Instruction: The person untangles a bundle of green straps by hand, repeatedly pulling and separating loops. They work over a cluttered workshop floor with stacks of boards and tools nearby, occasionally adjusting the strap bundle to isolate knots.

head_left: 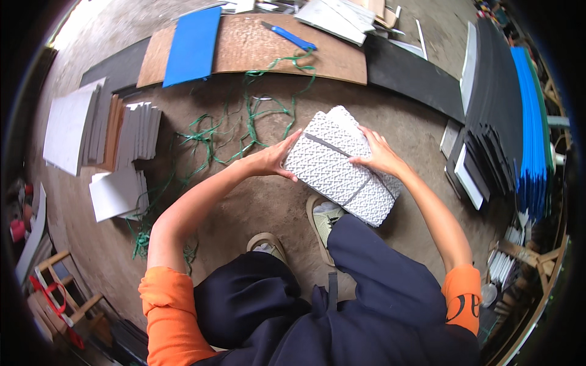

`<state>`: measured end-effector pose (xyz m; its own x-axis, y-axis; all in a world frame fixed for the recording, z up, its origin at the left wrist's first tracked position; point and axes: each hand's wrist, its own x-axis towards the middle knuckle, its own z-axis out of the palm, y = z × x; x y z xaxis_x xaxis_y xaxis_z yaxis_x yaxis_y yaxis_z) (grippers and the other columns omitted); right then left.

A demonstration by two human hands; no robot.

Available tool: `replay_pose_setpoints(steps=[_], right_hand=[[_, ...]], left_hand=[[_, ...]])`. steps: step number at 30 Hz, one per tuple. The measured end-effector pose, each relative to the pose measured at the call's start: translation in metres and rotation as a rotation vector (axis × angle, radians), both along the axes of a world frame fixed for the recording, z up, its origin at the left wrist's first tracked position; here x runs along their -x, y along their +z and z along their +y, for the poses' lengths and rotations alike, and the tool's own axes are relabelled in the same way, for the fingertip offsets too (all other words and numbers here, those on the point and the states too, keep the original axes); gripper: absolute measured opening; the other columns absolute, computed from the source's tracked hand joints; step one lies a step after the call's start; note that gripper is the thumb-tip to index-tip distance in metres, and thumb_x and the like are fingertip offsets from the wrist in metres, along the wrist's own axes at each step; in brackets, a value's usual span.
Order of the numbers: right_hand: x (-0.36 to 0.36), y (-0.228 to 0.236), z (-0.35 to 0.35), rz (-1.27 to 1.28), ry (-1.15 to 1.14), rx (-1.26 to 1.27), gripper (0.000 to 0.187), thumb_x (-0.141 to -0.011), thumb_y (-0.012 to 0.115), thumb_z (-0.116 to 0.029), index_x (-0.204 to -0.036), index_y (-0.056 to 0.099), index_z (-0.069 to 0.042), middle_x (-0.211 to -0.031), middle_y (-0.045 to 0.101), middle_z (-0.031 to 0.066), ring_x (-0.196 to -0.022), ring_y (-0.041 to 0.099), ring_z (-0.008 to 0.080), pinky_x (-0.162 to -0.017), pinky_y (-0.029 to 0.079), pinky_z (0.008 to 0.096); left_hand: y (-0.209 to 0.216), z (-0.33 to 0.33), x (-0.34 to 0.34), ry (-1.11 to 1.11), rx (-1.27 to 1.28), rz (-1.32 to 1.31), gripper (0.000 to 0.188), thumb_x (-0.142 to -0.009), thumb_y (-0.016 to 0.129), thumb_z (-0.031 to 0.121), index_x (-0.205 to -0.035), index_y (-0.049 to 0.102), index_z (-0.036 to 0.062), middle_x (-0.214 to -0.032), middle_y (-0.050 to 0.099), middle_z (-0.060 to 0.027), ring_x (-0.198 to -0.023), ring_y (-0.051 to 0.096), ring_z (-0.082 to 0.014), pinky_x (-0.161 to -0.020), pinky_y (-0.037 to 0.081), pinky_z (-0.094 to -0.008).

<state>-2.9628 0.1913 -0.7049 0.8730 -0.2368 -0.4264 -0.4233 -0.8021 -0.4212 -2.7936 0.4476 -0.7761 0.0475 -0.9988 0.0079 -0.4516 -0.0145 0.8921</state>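
Observation:
A bundle of white sheets with a raised textured pattern (329, 168) is held tilted between both hands, above the floor in front of my right shoe. Dark bands (322, 143) cross its face and bind it. My left hand (276, 158) presses on its left edge, fingers partly hidden behind. On the upper right side my right hand (379, 155) grips it, thumb lying on the patterned face. Loose green twine (250, 119) lies tangled on the floor left of the bundle.
Beyond lies a brown board (244, 52) bearing a blue sheet (192, 46) and a blue utility knife (292, 38). Cut white and grey panels (73, 128) stand at left. Tall stacks of black sheets (494, 91) and blue sheets (530, 140) line the right. A wooden frame (70, 290) stands lower left.

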Motion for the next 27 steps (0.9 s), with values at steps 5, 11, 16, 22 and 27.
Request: replay_pose_setpoints(steps=[5, 11, 16, 22, 27], right_hand=[[0.025, -0.010, -0.021, -0.174, -0.106, -0.147, 0.064, -0.069, 0.068, -0.037, -0.120, 0.044, -0.007, -0.120, 0.043, 0.0161, -0.114, 0.041, 0.0306, -0.096, 0.034, 0.0372], [0.075, -0.020, -0.103, -0.129, -0.406, -0.191, 0.057, -0.072, 0.066, -0.033, -0.117, 0.047, -0.004, -0.118, 0.049, 0.0157, -0.111, 0.046, 0.0262, -0.093, 0.036, 0.0343], [0.109, -0.029, -0.137, -0.213, -0.563, -0.197, 0.052, -0.074, 0.065, -0.023, -0.117, 0.047, -0.003, -0.116, 0.051, 0.0155, -0.111, 0.046, 0.0249, -0.094, 0.035, 0.0325], [0.113, -0.031, -0.138, -0.230, -0.574, -0.141, 0.050, -0.074, 0.063, -0.019, -0.120, 0.045, -0.007, -0.120, 0.046, 0.0154, -0.114, 0.043, 0.0266, -0.095, 0.033, 0.0335], [0.065, -0.012, -0.101, -0.381, -0.325, 0.308, 0.052, -0.070, 0.063, -0.016, -0.120, 0.045, -0.012, -0.116, 0.042, 0.0135, -0.112, 0.038, 0.0303, -0.095, 0.032, 0.0359]], left_hand=[[-0.010, -0.038, 0.000, -0.002, -0.078, -0.047, 0.112, -0.061, 0.073, 0.042, -0.137, -0.003, 0.0112, -0.136, 0.025, -0.0219, -0.118, 0.037, -0.0372, -0.098, 0.034, -0.0414], [-0.009, -0.141, 0.048, -0.027, -0.152, -0.049, 0.105, -0.066, 0.067, 0.050, -0.138, -0.002, 0.0169, -0.095, 0.057, -0.0277, -0.095, 0.055, -0.0402, -0.084, 0.042, -0.0455], [-0.005, -0.190, 0.075, -0.014, -0.157, 0.030, 0.102, -0.066, 0.066, 0.052, -0.138, 0.002, 0.0171, -0.097, 0.058, -0.0248, -0.097, 0.054, -0.0381, -0.086, 0.041, -0.0440], [-0.008, -0.190, 0.076, -0.036, -0.139, 0.021, 0.098, -0.068, 0.061, 0.055, -0.138, 0.006, 0.0138, -0.110, 0.052, -0.0255, -0.104, 0.051, -0.0365, -0.090, 0.039, -0.0425], [-0.001, -0.160, 0.053, 0.132, -0.003, -0.133, 0.082, -0.074, 0.059, 0.051, -0.133, 0.023, 0.0074, -0.120, 0.045, -0.0239, -0.104, 0.051, -0.0345, -0.090, 0.040, -0.0410]])
